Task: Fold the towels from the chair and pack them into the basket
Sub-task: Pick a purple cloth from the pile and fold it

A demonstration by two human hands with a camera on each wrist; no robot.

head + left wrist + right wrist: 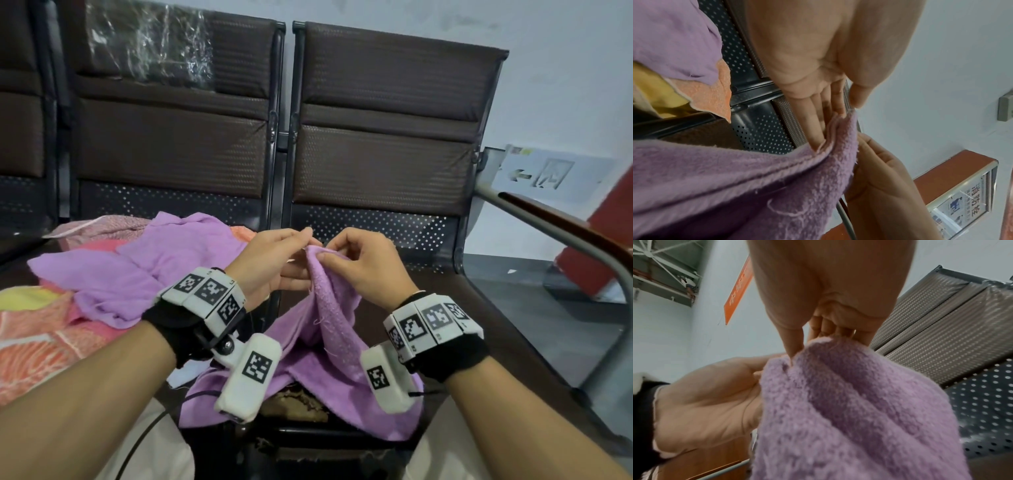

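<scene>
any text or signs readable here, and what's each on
"消防栓": framed notice on the red cabinet; its smaller print is too blurred.
Orange hanging sign: white characters, too blurred to read.
Grey wall sign: arrow and running figure, no words.
Wrist bands: square code markers only.

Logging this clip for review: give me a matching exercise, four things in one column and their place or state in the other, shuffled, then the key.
Things:
1. held purple towel
2. towel pile
3. left hand
4. clear plastic wrap

Place or state:
A. on the left chair's backrest
B. heaped on the left seat
C. fingers pinching the towel's top edge, beside the right hand
D. lifted at its top, hanging to the seat

Pairs: 1-D, 2-B, 3-C, 4-A
</scene>
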